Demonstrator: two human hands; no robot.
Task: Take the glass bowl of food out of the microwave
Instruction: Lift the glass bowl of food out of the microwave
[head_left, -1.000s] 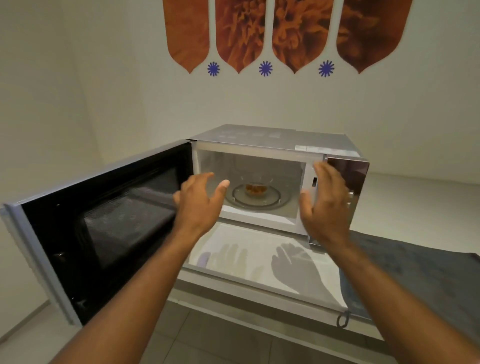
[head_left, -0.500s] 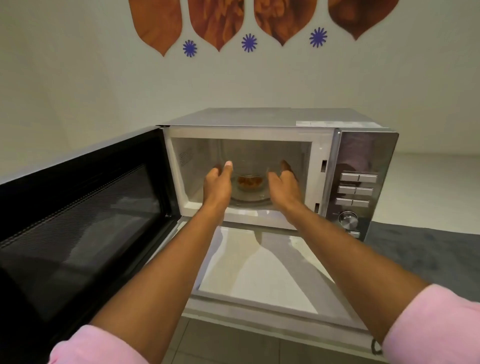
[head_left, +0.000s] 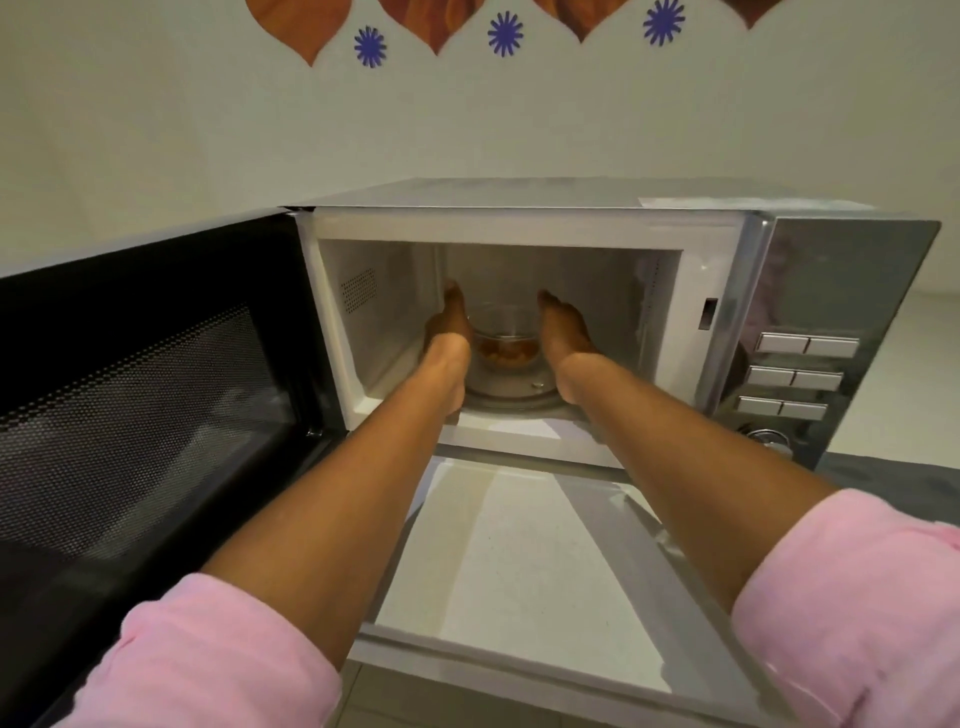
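Note:
The glass bowl (head_left: 506, 340), clear with orange-brown food in its bottom, sits on the glass turntable (head_left: 511, 397) inside the open microwave (head_left: 519, 228). Both my hands are inside the cavity. My left hand (head_left: 449, 332) lies against the bowl's left side and my right hand (head_left: 563, 332) against its right side, fingers stretched toward the back wall. The bowl is clasped between the two palms and rests on the turntable. My hands hide the bowl's side walls.
The microwave door (head_left: 156, 395) stands swung wide open on the left, close to my left forearm. The control panel (head_left: 805, 364) with buttons and a knob is on the right. A white counter (head_left: 519, 561) lies in front, with a grey mat (head_left: 893, 467) at the right.
Both hands have moved from the cavity's mouth deep inside and now flank the bowl. The camera has come closer to the microwave.

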